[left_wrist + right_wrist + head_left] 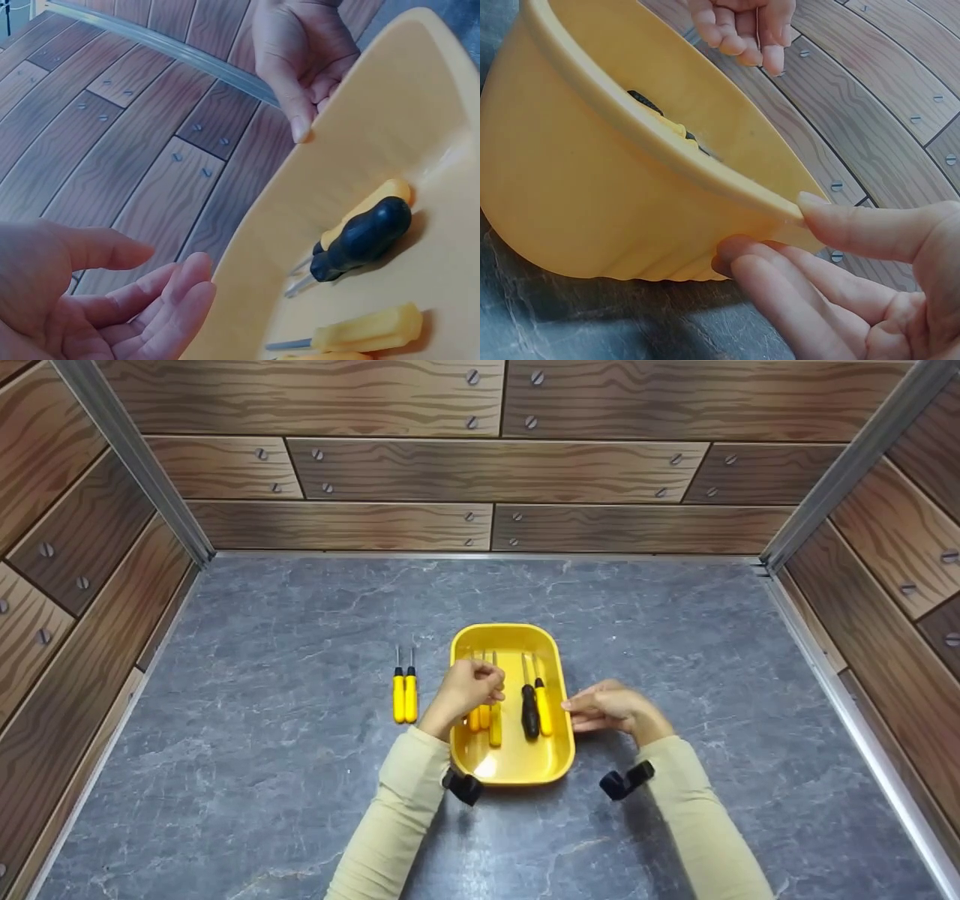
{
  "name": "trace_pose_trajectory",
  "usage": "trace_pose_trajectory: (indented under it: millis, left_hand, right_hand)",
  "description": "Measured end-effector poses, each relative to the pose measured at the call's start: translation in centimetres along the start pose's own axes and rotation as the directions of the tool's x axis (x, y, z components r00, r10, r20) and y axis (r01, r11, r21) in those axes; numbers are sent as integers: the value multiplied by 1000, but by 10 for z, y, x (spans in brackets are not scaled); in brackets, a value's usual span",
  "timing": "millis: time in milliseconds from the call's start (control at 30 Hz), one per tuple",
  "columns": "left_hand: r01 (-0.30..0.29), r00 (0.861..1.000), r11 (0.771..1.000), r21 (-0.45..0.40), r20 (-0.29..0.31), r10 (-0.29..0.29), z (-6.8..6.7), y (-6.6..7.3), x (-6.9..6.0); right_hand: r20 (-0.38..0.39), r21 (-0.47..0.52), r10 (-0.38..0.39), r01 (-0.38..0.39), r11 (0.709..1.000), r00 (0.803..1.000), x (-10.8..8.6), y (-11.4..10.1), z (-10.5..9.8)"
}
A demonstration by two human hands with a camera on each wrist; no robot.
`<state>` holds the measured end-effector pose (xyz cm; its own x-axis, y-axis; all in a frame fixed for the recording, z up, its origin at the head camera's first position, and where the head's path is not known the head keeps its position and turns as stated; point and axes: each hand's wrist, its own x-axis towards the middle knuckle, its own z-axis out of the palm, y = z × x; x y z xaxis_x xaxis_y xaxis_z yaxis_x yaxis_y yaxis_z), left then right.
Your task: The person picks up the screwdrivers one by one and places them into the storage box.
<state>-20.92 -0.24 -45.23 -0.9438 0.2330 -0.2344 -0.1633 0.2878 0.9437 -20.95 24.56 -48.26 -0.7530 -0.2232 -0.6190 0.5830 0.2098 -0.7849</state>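
Note:
A yellow bin (pixel 517 771) holds several screwdrivers: three with yellow handles on its left side, and a black-handled screwdriver (pixel 530 712) beside a yellow-handled one (pixel 544 711) on its right. Over the bin's left part is my left hand (pixel 469 688), nothing between its fingers; in the left wrist view the left hand (pixel 112 300) has thumb and fingers apart. My right hand (pixel 615 711) touches the bin's right wall; in the right wrist view the right hand (pixel 862 277) has its thumb on the rim (pixel 705 176) and fingers against the outer wall.
Two yellow-handled screwdrivers (pixel 405 695) lie side by side on the grey marbled table (pixel 300 780), left of the bin, tips pointing away from me. Wood-patterned walls (pixel 495 472) with metal edging enclose the table at the back and both sides.

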Motion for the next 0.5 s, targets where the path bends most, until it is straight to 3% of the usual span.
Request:
trace_pose_trajectory:
  millis: [500]
  left_hand:
    - [-1,999,998,-66,-35,-1,-14,-4,-5]
  right_hand:
    - [-4,6,0,0,1000,1000,0,0,0]
